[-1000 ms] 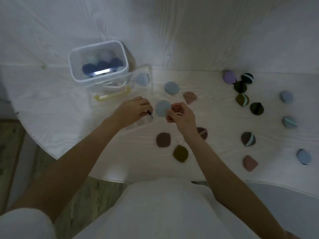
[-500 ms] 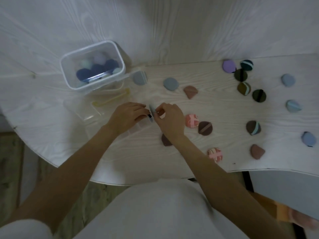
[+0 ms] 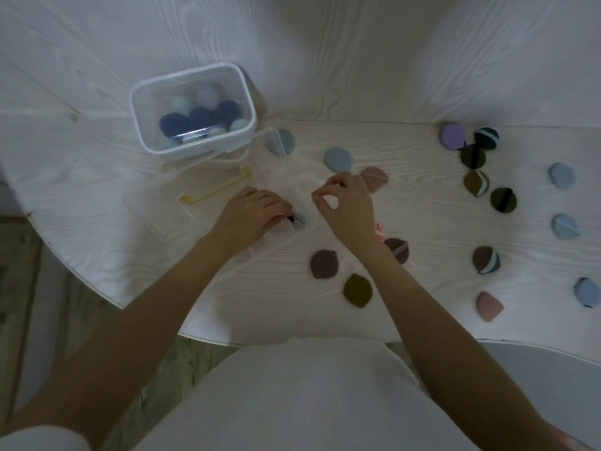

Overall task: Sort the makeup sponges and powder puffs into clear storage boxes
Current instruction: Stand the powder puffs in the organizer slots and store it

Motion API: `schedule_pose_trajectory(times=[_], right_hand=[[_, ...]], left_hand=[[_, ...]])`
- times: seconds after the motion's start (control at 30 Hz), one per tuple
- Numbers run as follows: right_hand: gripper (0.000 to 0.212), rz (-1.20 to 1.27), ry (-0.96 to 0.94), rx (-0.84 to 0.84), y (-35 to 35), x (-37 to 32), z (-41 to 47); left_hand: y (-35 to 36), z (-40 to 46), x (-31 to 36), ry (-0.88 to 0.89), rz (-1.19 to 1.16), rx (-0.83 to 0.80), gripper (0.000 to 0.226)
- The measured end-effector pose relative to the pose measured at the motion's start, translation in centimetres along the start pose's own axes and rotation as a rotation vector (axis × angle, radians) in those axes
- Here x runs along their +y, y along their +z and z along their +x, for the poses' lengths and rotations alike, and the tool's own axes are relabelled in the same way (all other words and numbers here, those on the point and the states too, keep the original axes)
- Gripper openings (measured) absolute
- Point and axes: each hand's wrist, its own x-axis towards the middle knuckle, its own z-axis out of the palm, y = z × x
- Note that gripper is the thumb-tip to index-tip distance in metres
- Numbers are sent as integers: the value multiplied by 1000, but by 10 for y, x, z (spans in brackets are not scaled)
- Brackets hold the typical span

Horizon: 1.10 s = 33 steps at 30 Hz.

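Change since one second ago: the grey-blue powder puff [image 3: 297, 219] has left my right hand [image 3: 346, 208] and now stands on edge inside the low clear storage box [image 3: 227, 196] at centre frame. A second ago I pinched that puff between both hands above the table; half a second ago it was passing down between my fingertips.

Hand states:
- My left hand [image 3: 252, 213] lies knuckles-up over the box, fingers curled down, pressing the puff by its dark ribbon edge. I hold it in place.
- My right hand has drawn back just right of the puff. Thumb and forefinger are pinched together, and I see nothing between them.

Location of task items:
- One puff in the low box, under my left fingertips.
- The tall clear storage box [image 3: 192, 109], upper left of the frame, already holds dark blue, pale green and lilac sponges.
- Another grey-blue puff [image 3: 338, 158] lies just above my right hand; a pink puff [image 3: 374, 179] touches its far side in the picture.
- A brown puff [image 3: 324, 264] and an olive puff [image 3: 357, 290] lie lower centre.
- More puffs are spread over the right side of the table [image 3: 422, 222].

Meaning for the task: in my judgement one placement is nearly complete, and my right hand is free for the next puff. Most puffs remain unsorted. A yellow clip [image 3: 214, 190] lies left of my left hand.
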Motion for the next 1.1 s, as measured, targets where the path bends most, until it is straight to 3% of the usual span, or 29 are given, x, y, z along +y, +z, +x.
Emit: schedule_pose_trajectory(times=[0.13,0.3,0.37,0.57,0.7,0.8,0.97,1.1], right_hand=[[16,20,13,-84,-8,19,54],[39,-91,-62,-374,44,15,127],[42,-155,-40,-416,63,8,144],[26,-56,88,-298,65,0,149],[18,-36,35,-121,18,10,101],[14,119,43,14,-19,9,43],[11,317,163,6,-18,-21,-19],[7,188,70,33,4,-27,-22]], left_hand=[[4,-4,7,-65,56,17,17],[5,-3,7,-102,63,2,20],[5,-1,6,-100,59,-16,19],[5,-1,5,-88,29,-32,19],[5,-1,7,-55,73,10,13],[5,0,8,-31,105,46,13],[5,-6,9,-36,111,62,14],[7,-10,13,-77,106,82,15]])
